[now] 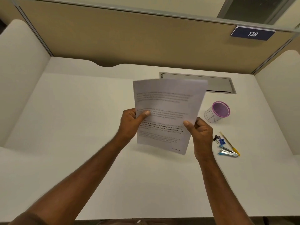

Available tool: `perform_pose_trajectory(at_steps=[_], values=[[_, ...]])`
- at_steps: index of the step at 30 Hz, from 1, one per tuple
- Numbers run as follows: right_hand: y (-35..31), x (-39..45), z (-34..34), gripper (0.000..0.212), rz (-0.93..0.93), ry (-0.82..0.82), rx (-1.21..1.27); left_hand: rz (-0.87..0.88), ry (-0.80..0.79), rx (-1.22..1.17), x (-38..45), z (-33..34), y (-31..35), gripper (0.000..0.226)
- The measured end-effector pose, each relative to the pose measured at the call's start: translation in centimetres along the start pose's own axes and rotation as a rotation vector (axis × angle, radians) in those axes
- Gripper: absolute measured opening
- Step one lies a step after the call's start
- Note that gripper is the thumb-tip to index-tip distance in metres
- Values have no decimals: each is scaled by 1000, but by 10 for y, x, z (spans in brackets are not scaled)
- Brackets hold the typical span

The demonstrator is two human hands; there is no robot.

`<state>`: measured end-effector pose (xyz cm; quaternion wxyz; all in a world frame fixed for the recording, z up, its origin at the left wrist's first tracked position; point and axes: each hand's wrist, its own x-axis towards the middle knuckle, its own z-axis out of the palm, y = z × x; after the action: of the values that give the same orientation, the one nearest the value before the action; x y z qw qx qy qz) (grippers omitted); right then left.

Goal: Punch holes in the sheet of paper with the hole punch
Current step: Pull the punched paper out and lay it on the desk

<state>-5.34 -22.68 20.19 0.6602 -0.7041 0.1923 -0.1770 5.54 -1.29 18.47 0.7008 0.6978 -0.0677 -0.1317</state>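
Both hands, left hand (pixel 131 122) & right hand (pixel 200 133), pinch the white printed paper sheet (pixel 165 114) aloft, left of the purple-rimmed mesh pen cup (pixel 217 112); prep step, I judge: no hole punch in view, so next needs locating 1.

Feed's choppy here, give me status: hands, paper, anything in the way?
Left hand and right hand both grip the sheet of paper, held above desk. No hole punch in view.
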Motion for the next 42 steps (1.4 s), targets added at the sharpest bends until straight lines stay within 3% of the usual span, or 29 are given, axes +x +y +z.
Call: perform_pose_trajectory(at_steps=[4,10,20,24,30,42], values=[[26,-7,5,6,150,-40,-59,-118,23,-32,6,-15,-1,6],[46,-30,29,4,312,-6,6,-310,56,-113,-1,-39,-24,36],[58,-52,65,9,396,-88,-65,-393,117,-114,-23,-79,-47,23],[72,-60,84,19,477,-78,-78,-425,150,-35,-34,-107,-61,31],[93,-72,126,14,595,-105,-68,-533,220,18,-53,-164,-94,21],[116,-77,213,16,688,-176,-100,-556,314,331,-55,-241,-118,20]])
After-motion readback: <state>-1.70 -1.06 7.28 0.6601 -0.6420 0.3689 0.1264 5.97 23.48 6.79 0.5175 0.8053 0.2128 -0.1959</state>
